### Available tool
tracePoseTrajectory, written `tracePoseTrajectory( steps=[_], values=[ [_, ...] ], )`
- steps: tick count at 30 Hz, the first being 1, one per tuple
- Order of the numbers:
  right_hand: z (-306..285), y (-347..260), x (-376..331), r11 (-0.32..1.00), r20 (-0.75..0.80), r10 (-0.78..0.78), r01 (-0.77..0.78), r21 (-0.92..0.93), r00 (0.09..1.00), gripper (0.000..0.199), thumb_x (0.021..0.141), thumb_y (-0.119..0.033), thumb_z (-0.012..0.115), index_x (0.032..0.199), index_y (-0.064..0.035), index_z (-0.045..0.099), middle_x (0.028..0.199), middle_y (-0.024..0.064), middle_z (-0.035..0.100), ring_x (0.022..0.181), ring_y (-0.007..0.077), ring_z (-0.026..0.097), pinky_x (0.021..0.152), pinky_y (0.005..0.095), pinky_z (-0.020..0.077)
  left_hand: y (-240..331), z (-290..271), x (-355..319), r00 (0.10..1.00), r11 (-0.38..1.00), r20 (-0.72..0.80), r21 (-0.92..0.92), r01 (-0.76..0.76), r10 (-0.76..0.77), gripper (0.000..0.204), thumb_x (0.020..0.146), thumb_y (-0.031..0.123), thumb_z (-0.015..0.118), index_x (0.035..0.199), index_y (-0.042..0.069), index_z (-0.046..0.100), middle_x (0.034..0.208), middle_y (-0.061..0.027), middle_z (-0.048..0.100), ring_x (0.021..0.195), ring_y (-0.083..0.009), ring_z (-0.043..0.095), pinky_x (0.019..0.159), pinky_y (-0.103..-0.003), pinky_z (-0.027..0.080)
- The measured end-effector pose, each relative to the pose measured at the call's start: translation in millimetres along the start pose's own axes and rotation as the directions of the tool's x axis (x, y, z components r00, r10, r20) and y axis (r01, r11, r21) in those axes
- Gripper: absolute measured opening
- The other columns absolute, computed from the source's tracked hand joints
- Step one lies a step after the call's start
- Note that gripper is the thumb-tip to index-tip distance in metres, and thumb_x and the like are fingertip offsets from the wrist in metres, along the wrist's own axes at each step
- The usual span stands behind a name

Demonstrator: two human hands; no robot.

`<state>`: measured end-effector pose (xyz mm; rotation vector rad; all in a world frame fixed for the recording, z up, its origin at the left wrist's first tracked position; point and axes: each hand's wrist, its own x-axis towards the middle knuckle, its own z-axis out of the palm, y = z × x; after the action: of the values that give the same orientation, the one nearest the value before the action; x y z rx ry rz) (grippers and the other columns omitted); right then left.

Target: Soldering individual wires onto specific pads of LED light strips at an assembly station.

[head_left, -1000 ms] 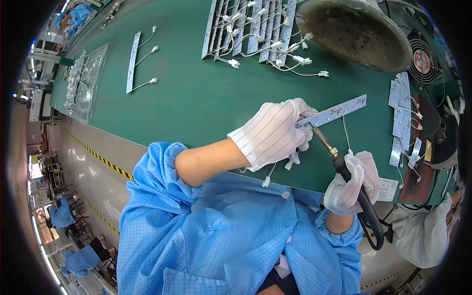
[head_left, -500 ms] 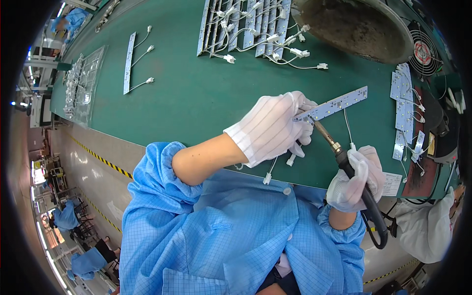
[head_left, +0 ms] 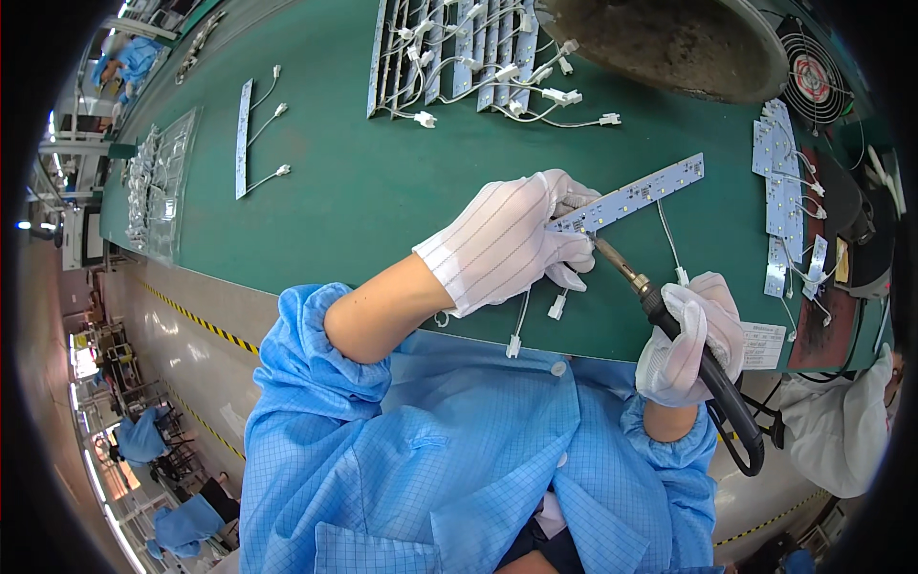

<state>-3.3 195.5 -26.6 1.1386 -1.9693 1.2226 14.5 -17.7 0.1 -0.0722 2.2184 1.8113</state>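
My left hand (head_left: 507,239), in a white striped glove, presses down on the near end of a narrow LED strip board (head_left: 639,194) lying on the green bench (head_left: 344,210). My right hand (head_left: 690,337), gloved too, grips the black handle of a soldering iron (head_left: 669,316). The iron's metal tip meets the board's end just under my left fingers. Thin white wires with small connectors (head_left: 516,340) hang from under my left hand toward the bench edge. Another white wire (head_left: 669,239) trails from the board's middle.
A row of finished strip boards with wires (head_left: 459,53) lies at the back. A single strip (head_left: 244,139) sits to the left. A large round dish (head_left: 669,43) and a fan (head_left: 815,72) stand far right. More small boards (head_left: 786,191) line the right side. A person in white (head_left: 841,430) is at right.
The view has shifted slightly; my hands hold the same pose, with the iron tip staying at the board's near end. Nothing was picked up or let go.
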Motion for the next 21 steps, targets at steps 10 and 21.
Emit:
tracePoseTrajectory(
  steps=[10, 21],
  values=[
    [0.6, -1.0, 3.2, 0.993, -0.028, 0.063, -0.06, 0.105, 0.998, 0.019, 0.067, 0.0, 0.052, 0.086, -0.0026, 0.05, 0.079, 0.0178, 0.065, 0.051, 0.0214, 0.052, 0.048, 0.0326, 0.042, -4.1, -0.8, 0.1, 1.0, 1.0, 0.013, 0.025, -0.005, 0.004, 0.03, 0.085, 0.004, 0.058, 0.109, -0.011, 0.048, 0.08, -0.0144, 0.067, 0.065, -0.0164, 0.068, 0.058, -0.026, 0.054],
    [2.9, 5.1, -5.5, 0.983, -0.244, 0.001, -0.045, -0.176, 0.97, 0.014, 0.085, -0.002, 0.048, 0.094, 0.0056, 0.057, 0.076, 0.0146, 0.057, 0.074, 0.0253, 0.059, 0.064, 0.0353, 0.0513, 41.0, -23.3, -25.6, 0.995, 0.199, 0.094, 0.975, -0.098, 0.03, 0.064, 0.07, 0.056, 0.065, 0.106, 0.003, 0.061, 0.085, -0.0109, 0.063, 0.08, -0.0288, 0.059, 0.07, -0.038, 0.049]
  ],
)
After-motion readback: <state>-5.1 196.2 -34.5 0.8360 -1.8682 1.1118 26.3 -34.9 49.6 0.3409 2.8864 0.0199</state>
